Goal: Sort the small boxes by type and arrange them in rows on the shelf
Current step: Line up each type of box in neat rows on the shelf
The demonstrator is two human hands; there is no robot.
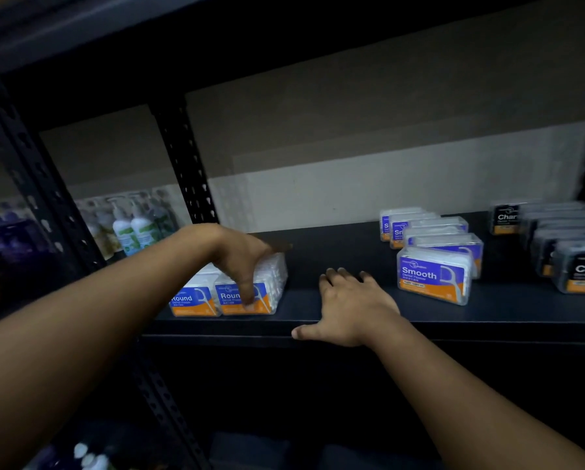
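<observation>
The left hand (240,262) grips the right-hand "Round" floss box (247,293) from above, beside a second "Round" box (191,300) at the shelf (318,310) front. The right hand (348,303) lies flat and empty on the shelf. "Smooth" boxes (433,276) and "Charcoal" boxes (575,262) form rows farther right. Step in hand: squaring the "Round" row. Next: align box fronts flush.

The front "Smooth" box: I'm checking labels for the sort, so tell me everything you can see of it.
The clear plastic "Smooth" flosser box has a blue and orange label showing a white floss pick, with white contents inside. It stands upright, closed, near the dark shelf's front edge, heading a row of matching boxes. Neither hand touches it; the right hand lies flat beside it.
</observation>
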